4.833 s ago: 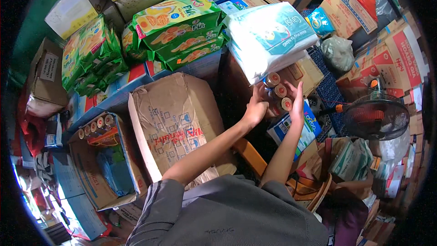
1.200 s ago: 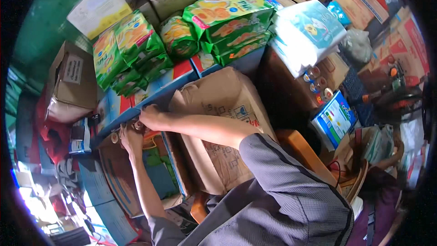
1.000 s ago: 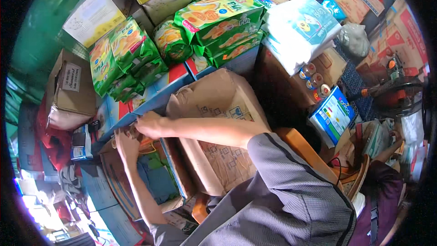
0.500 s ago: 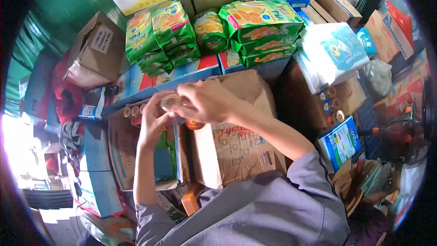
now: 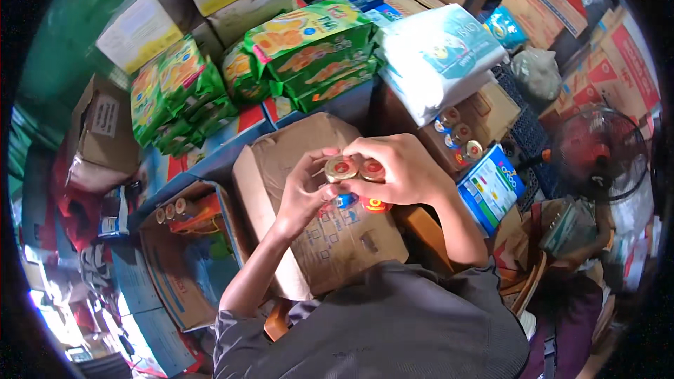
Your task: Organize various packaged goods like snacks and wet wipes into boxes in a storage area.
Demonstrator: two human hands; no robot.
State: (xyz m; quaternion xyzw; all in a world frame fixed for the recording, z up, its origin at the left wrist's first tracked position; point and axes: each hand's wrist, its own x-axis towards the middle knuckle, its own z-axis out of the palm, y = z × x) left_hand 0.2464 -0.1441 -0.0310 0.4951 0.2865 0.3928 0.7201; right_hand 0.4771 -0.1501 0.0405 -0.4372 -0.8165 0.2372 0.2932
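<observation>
My left hand is closed on the near side of a small jar with a gold-rimmed lid and a bit of blue label below. My right hand wraps round a second small jar with a red-and-gold lid and a red-yellow label, its fingers also touching the first jar. Both jars stand side by side, lids up, above a closed brown carton. The right palm hides part of the second jar.
At the left an open carton holds several jars and green packs. Green biscuit packs are stacked behind. More jars sit on a carton at right, by a blue-white pack and a fan.
The view has swung right. My hands have moved with the jars from beside the open carton to over the closed carton, and two lids now show side by side.
</observation>
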